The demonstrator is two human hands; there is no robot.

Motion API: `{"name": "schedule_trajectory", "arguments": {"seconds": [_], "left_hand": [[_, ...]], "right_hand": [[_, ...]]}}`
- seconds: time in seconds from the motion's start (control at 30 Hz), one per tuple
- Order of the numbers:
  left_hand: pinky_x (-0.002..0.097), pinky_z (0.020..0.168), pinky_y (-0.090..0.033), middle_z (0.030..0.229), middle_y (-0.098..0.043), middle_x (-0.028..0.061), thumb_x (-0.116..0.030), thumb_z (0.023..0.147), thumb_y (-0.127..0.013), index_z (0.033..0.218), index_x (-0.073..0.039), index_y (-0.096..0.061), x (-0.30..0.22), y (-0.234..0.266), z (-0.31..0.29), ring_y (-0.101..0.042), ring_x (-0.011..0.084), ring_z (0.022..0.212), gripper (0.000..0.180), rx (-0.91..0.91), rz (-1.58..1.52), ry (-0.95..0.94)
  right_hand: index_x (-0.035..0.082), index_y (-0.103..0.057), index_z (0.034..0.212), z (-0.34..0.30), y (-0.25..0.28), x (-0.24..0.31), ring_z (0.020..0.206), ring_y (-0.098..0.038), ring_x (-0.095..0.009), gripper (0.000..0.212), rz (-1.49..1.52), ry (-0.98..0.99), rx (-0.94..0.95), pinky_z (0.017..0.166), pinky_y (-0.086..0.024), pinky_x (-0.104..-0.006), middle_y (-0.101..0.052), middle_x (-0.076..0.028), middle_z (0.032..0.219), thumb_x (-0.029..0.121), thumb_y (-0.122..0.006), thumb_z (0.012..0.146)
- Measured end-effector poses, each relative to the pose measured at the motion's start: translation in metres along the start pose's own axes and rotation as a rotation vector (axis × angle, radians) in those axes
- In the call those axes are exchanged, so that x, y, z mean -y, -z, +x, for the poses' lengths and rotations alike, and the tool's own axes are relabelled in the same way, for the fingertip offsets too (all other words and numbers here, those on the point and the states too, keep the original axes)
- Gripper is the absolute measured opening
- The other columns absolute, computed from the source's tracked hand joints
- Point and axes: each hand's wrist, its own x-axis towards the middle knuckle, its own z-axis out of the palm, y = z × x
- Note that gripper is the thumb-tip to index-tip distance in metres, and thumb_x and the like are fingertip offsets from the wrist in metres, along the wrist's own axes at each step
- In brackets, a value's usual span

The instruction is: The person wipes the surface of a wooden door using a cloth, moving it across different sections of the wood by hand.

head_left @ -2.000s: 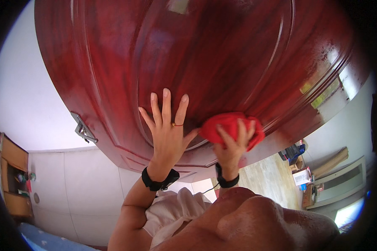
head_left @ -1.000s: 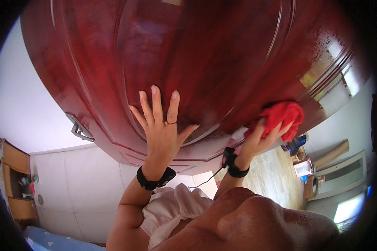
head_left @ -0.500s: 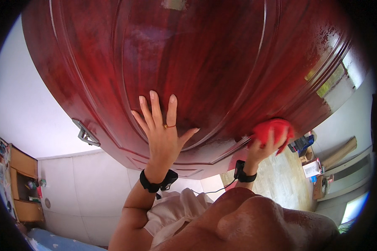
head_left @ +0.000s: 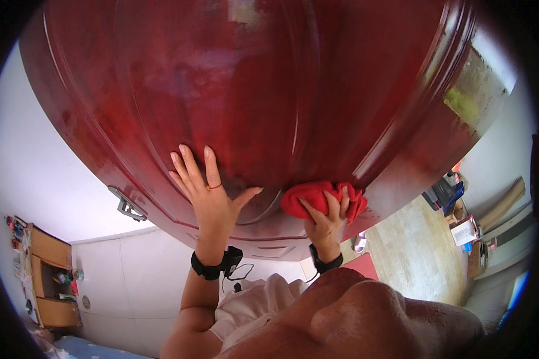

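A dark red, glossy wooden door with raised moulding fills the upper view. My left hand rests on it with fingers spread and nothing in them. To its right, my right hand presses a bunched red cloth against the lower part of the door, fingers bent over the fabric. Each wrist wears a black band with a small device. A metal door handle sticks out near the door's left edge.
At the far left stands a wooden shelf unit holding small items. Boxes and a dark blue bag lie on the pale wood floor at right, beside a rolled sheet. A red mat is below the door.
My right hand has moved left with the red cloth, from near the door's right side to closer to my left hand. My left hand stays spread on the door.
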Motion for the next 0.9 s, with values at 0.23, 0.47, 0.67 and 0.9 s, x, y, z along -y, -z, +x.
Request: {"name": "schedule_trajectory", "arguments": {"seconds": [0.23, 0.47, 0.67, 0.9], "left_hand": [[0.0671, 0.114, -0.016, 0.161, -0.011, 0.0305, -0.049, 0.059, -0.090, 0.157, -0.010, -0.023, -0.003, 0.008, 0.004, -0.013, 0.0529, 0.147, 0.124, -0.001, -0.007, 0.011], [0.0648, 0.115, -0.017, 0.162, -0.011, 0.0279, -0.047, 0.059, -0.090, 0.157, -0.008, -0.023, -0.004, 0.004, 0.005, -0.013, 0.0507, 0.148, 0.125, 0.005, 0.000, 0.019], [0.0647, 0.116, -0.016, 0.163, -0.011, 0.0261, -0.049, 0.062, -0.088, 0.158, -0.009, -0.021, -0.006, 0.007, 0.000, -0.011, 0.0487, 0.149, 0.124, -0.001, 0.007, 0.016], [0.0650, 0.115, -0.015, 0.164, -0.011, 0.0229, -0.051, 0.065, -0.087, 0.158, -0.012, -0.025, -0.005, 0.004, 0.004, -0.011, 0.0468, 0.150, 0.119, -0.010, -0.037, 0.014]], "right_hand": [[0.005, -0.072, 0.112, 0.034, 0.053, -0.079, 0.137, -0.039, -0.046, 0.042, -0.110, -0.162, -0.418, 0.114, -0.023, -0.0641, -0.047, -0.027, 0.143, 0.003, -0.067, 0.070], [-0.001, -0.059, 0.131, 0.001, 0.053, -0.102, 0.140, -0.035, -0.047, 0.048, -0.078, -0.350, -0.599, 0.116, -0.028, -0.0510, -0.035, -0.027, 0.154, -0.008, -0.052, 0.084], [0.013, -0.072, 0.120, -0.003, 0.026, -0.031, 0.135, -0.042, -0.046, 0.054, -0.132, -0.283, -0.284, 0.115, -0.030, -0.0547, -0.046, -0.023, 0.146, -0.001, -0.066, 0.068], [0.016, -0.078, 0.104, -0.003, 0.027, -0.052, 0.132, -0.045, -0.043, 0.046, -0.040, -0.029, -0.176, 0.112, -0.030, -0.0573, -0.056, -0.018, 0.129, -0.003, -0.062, 0.065]]}}
